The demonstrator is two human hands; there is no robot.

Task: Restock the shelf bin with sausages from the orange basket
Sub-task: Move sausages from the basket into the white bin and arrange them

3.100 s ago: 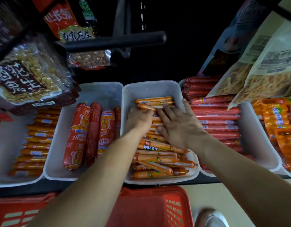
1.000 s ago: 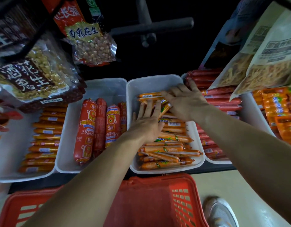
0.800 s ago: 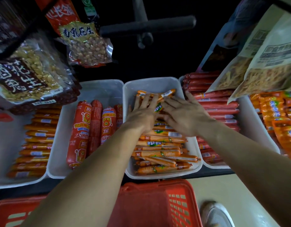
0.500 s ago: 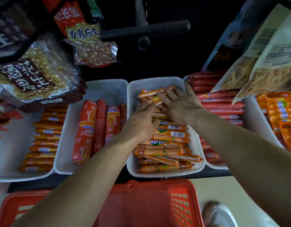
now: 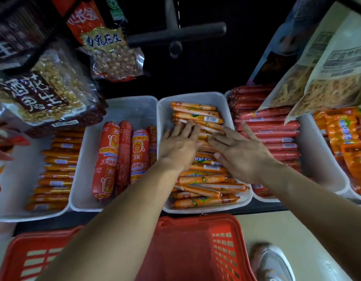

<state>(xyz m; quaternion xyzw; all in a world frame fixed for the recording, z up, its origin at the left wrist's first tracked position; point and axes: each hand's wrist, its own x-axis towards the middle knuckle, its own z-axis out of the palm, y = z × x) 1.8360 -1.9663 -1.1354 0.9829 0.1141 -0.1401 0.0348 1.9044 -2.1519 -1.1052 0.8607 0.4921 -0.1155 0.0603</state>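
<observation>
— Where are our sausages?
— Stacked crosswise in the shelf bin, behind the orange basket. Our left hand and right hand press flat on them, fingers straight, gripping nothing.
— Handling?
— Probably light, slick and bendy; we'd grasp mid-length.

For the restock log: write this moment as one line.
stage: levelling sausages in shelf bin | left hand: flat on sausages | right hand: flat on sausages | orange basket: below bin

Left hand, right hand flattened, sausages straightened
</observation>
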